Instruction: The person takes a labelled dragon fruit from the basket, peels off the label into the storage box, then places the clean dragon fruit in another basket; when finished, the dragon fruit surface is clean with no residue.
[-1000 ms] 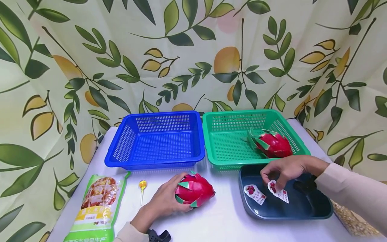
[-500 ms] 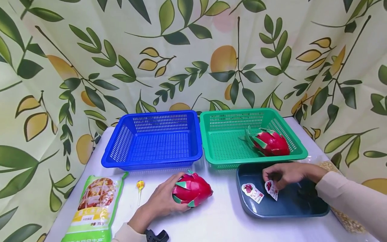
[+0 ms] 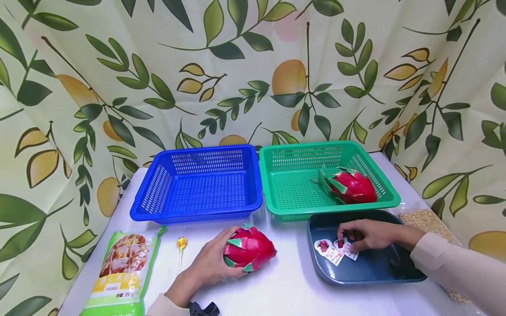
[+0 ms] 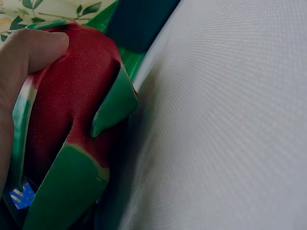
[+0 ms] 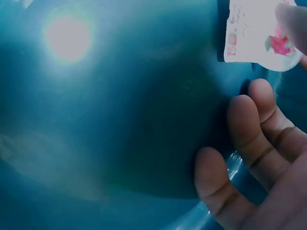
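Note:
My left hand (image 3: 213,259) grips a red dragon fruit (image 3: 251,249) with green scales on the white table. In the left wrist view the thumb (image 4: 45,48) lies against the fruit's red skin (image 4: 72,91). My right hand (image 3: 369,233) is down inside a dark blue tray (image 3: 375,272). Its thumb and index finger pinch a white label (image 3: 348,250) printed with a dragon fruit, low at the tray's floor. A second such label (image 3: 329,252) lies to the left, its edge overlapped by the first in the head view. The right wrist view shows the other fingers (image 5: 211,172) loosely bent beside the label (image 5: 247,43).
A blue basket (image 3: 197,215) stands at back left. The green basket (image 3: 300,213) beside it holds another dragon fruit (image 3: 353,186). At left lie a green food packet (image 3: 122,267) and a lollipop (image 3: 182,243). A bag of pale grains (image 3: 427,221) lies right of the tray.
My right hand has lowered the label to the tray's floor, close against the other label. My left hand keeps its grip on the dragon fruit. The head view has shifted slightly.

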